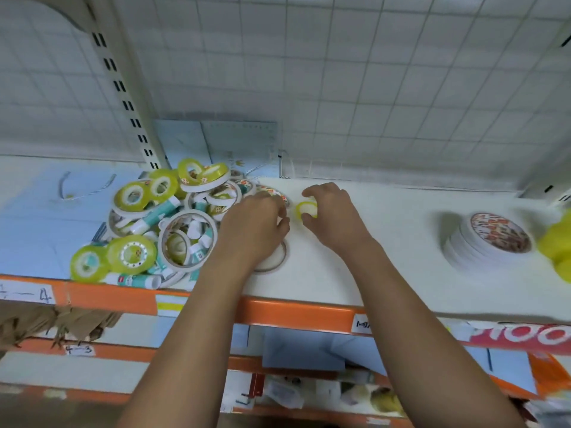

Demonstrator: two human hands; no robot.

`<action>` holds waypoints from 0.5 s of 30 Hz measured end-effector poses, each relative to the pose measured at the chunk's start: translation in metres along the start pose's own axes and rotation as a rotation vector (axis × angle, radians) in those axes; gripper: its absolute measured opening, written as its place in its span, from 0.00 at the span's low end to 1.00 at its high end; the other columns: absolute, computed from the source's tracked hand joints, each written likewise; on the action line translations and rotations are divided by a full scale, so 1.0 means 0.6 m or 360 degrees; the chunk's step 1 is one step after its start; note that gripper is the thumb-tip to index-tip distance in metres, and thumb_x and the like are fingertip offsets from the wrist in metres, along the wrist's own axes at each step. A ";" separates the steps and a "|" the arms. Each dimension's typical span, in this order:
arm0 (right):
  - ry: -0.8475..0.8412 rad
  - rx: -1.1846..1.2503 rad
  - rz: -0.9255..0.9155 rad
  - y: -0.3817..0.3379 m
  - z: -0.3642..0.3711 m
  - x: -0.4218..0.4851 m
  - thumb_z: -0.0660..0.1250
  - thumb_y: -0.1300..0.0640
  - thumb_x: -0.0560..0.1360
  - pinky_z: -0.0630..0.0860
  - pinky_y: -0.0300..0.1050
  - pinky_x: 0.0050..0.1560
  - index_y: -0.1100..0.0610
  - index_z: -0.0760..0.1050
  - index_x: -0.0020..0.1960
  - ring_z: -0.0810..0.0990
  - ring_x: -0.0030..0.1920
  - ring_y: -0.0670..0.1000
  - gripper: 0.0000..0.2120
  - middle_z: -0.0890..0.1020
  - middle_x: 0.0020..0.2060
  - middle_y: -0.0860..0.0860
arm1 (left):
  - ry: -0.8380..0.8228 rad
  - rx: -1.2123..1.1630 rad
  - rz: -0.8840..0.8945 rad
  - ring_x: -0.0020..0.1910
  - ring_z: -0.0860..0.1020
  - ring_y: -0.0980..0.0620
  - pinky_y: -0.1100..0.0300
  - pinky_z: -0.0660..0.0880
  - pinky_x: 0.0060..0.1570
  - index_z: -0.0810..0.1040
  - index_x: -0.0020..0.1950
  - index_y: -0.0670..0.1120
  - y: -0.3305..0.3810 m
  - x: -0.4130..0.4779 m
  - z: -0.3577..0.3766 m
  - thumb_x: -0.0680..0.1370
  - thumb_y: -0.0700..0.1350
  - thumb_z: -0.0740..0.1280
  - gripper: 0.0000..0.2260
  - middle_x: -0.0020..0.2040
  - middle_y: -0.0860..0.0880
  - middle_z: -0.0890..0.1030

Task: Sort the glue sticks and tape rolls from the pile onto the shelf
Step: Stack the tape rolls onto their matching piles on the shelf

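A pile [167, 223] of yellow-green tape rolls, white tape rolls and teal-and-white glue sticks lies on the left part of the white shelf [386, 273]. My right hand [332, 217] grips a small yellow tape roll [306, 209] just right of the pile, close to the shelf surface. My left hand [255, 227] rests palm down at the pile's right edge, over a flat white tape roll [275, 261]; its fingers are curled and whether they hold anything is hidden. A stack of white tape rolls [488, 239] stands at the right.
Yellow-green rolls [556, 245] show at the far right edge. The shelf has an orange front rail [296, 313] with labels. A white grid back panel [340, 88] rises behind. Lower shelves hold boxes and packets.
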State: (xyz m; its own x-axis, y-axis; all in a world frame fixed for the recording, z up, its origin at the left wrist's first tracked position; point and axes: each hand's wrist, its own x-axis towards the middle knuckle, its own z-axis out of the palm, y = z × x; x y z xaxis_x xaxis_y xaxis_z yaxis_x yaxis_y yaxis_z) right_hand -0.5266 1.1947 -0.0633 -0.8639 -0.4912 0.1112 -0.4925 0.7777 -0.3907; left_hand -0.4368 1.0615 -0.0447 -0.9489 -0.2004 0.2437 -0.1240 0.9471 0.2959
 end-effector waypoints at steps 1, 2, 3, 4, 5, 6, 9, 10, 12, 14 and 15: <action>-0.0030 -0.0001 0.0019 0.001 0.003 0.004 0.68 0.55 0.75 0.70 0.53 0.64 0.54 0.69 0.71 0.71 0.64 0.60 0.25 0.73 0.65 0.56 | 0.0019 -0.0014 0.0016 0.55 0.76 0.46 0.54 0.72 0.46 0.79 0.53 0.49 -0.001 0.004 -0.001 0.78 0.49 0.64 0.08 0.55 0.49 0.79; -0.0084 -0.0006 0.0029 0.002 0.008 0.008 0.69 0.54 0.75 0.69 0.54 0.65 0.53 0.67 0.73 0.71 0.65 0.60 0.27 0.72 0.66 0.56 | 0.0052 -0.0030 0.0028 0.55 0.76 0.46 0.55 0.72 0.46 0.79 0.52 0.49 -0.002 0.007 -0.004 0.77 0.48 0.64 0.07 0.54 0.49 0.79; -0.0150 -0.0018 0.0035 0.001 0.013 0.011 0.69 0.52 0.75 0.68 0.54 0.66 0.53 0.65 0.74 0.70 0.66 0.60 0.29 0.72 0.67 0.56 | 0.0093 -0.0048 0.0036 0.54 0.76 0.46 0.54 0.72 0.46 0.79 0.52 0.49 -0.005 0.009 -0.008 0.77 0.48 0.64 0.07 0.53 0.49 0.79; -0.0208 -0.0040 0.0034 0.000 0.017 0.014 0.69 0.52 0.75 0.67 0.53 0.66 0.52 0.65 0.74 0.70 0.66 0.60 0.30 0.73 0.66 0.56 | 0.0136 -0.0065 0.0042 0.53 0.76 0.46 0.54 0.73 0.46 0.79 0.52 0.48 -0.008 0.011 -0.013 0.77 0.47 0.64 0.07 0.53 0.48 0.79; -0.0246 -0.0069 0.0028 -0.002 0.019 0.016 0.69 0.52 0.75 0.67 0.51 0.66 0.52 0.66 0.74 0.71 0.65 0.60 0.29 0.74 0.65 0.56 | 0.0177 -0.0077 0.0052 0.53 0.76 0.45 0.52 0.74 0.48 0.79 0.53 0.47 -0.013 0.014 -0.018 0.77 0.47 0.65 0.07 0.53 0.48 0.79; -0.0263 -0.0083 0.0023 -0.004 0.020 0.018 0.70 0.52 0.75 0.67 0.50 0.65 0.52 0.67 0.73 0.73 0.63 0.60 0.28 0.74 0.64 0.57 | 0.0217 -0.0082 0.0063 0.54 0.75 0.45 0.51 0.73 0.50 0.79 0.54 0.46 -0.019 0.017 -0.023 0.77 0.47 0.65 0.08 0.53 0.47 0.78; -0.0238 -0.0033 0.0036 -0.018 0.015 0.023 0.72 0.54 0.72 0.71 0.50 0.60 0.53 0.70 0.70 0.74 0.59 0.62 0.28 0.73 0.60 0.59 | 0.0373 -0.0071 0.0073 0.59 0.72 0.44 0.51 0.70 0.57 0.77 0.60 0.45 -0.044 0.029 -0.038 0.77 0.46 0.66 0.13 0.59 0.44 0.75; -0.0206 -0.0028 0.0025 -0.027 0.012 0.025 0.72 0.54 0.71 0.71 0.50 0.60 0.53 0.70 0.70 0.73 0.58 0.63 0.29 0.72 0.60 0.59 | 0.0423 -0.0054 0.0060 0.61 0.71 0.43 0.51 0.69 0.60 0.76 0.62 0.44 -0.054 0.033 -0.042 0.77 0.46 0.66 0.15 0.61 0.43 0.74; -0.0122 -0.0027 -0.0031 -0.049 0.005 0.029 0.72 0.52 0.70 0.69 0.50 0.59 0.54 0.71 0.69 0.72 0.57 0.64 0.28 0.71 0.59 0.59 | 0.0465 0.0032 -0.0011 0.65 0.69 0.40 0.50 0.67 0.64 0.73 0.66 0.41 -0.075 0.044 -0.051 0.77 0.46 0.66 0.19 0.65 0.39 0.72; -0.0064 -0.0029 -0.0095 -0.075 -0.003 0.035 0.72 0.51 0.70 0.69 0.50 0.58 0.56 0.73 0.67 0.72 0.57 0.64 0.26 0.71 0.59 0.60 | 0.0375 0.0150 -0.0128 0.68 0.65 0.38 0.48 0.63 0.68 0.69 0.69 0.38 -0.097 0.055 -0.056 0.79 0.46 0.63 0.21 0.69 0.36 0.68; -0.0048 -0.0026 -0.0122 -0.087 -0.006 0.037 0.72 0.51 0.71 0.69 0.51 0.57 0.57 0.73 0.66 0.72 0.57 0.64 0.25 0.71 0.59 0.60 | 0.0288 0.0200 -0.0168 0.69 0.64 0.38 0.47 0.63 0.68 0.68 0.69 0.37 -0.107 0.059 -0.056 0.80 0.46 0.61 0.21 0.69 0.35 0.68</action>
State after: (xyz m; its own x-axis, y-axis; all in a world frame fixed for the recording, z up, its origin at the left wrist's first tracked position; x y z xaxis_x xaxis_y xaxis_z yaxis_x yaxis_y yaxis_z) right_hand -0.5205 1.1446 -0.0368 -0.8202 -0.5609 0.1127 -0.5589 0.7434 -0.3672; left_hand -0.4527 0.9851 -0.0237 -0.8627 -0.3307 0.3826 -0.2655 0.9401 0.2140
